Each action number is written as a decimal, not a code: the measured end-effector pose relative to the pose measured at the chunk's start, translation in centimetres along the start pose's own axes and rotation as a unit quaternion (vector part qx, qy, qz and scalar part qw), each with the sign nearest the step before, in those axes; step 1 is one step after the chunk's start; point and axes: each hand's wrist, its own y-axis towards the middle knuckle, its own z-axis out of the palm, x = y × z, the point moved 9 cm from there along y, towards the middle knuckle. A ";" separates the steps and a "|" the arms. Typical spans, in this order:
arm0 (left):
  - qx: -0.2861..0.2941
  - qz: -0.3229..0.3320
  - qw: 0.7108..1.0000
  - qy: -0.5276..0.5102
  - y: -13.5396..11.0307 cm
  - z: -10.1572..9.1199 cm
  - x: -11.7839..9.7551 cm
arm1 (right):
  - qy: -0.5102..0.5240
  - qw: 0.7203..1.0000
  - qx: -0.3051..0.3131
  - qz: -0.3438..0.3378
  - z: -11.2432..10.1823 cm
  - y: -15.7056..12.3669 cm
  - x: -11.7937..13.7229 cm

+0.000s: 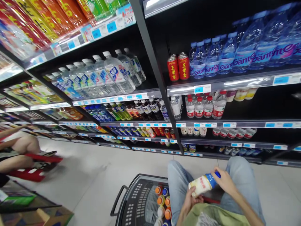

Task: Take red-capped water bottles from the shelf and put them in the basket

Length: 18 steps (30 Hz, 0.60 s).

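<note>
A cream-and-blue drink bottle point(202, 185) with a dark blue cap lies tilted above my lap. My left hand point(190, 200) is closed around its lower end, thumb on the label. At the other end my right hand point(223, 180) grips the bottle by its cap and neck. Beside my left leg stands a dark grey shopping basket point(130, 201) with a black handle. Several bottles with orange, blue and white caps point(161, 200) stand upright in it, along the side nearest my leg.
Black shelves point(148, 51) with price strips rise ahead, carrying water bottles point(114, 70), two red cans point(183, 66) and large blue-tinted bottles point(248, 42). At left another person's legs point(25, 147) rest by a red object point(31, 174). A cardboard box point(42, 216) sits lower left.
</note>
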 end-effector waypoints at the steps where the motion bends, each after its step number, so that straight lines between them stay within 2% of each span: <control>1: 0.036 -0.007 0.998 -0.051 0.0 0.6 0.0 | 0.001 1.000 -0.005 0.002 0.0 -0.1 -0.5; 2: 0.053 -0.004 0.994 -0.092 -0.1 0.8 -0.1 | 0.002 1.000 -0.010 0.005 0.0 -0.2 -1.1; 6: 0.029 0.028 0.989 -0.144 -0.3 0.8 -0.4 | 0.013 0.999 -0.041 0.029 0.3 -0.5 -4.3; 9: -0.024 0.043 0.994 -0.100 0.0 1.0 0.7 | 0.026 0.997 -0.051 0.050 0.7 -0.5 -6.2; 12: -0.114 0.063 0.991 -0.008 0.3 0.4 1.2 | 0.041 0.995 -0.060 0.062 0.8 -0.2 -6.8; 13: -0.119 0.066 0.990 0.024 0.4 0.5 1.2 | 0.045 0.995 -0.063 0.064 0.8 -0.1 -6.9; 15: -0.080 0.062 0.994 0.048 0.6 0.8 0.8 | 0.050 0.995 -0.066 0.064 0.7 0.1 -6.8; 18: 0.005 0.024 1.000 0.002 0.3 1.4 0.3 | 0.049 0.994 -0.071 0.061 0.4 0.2 -6.9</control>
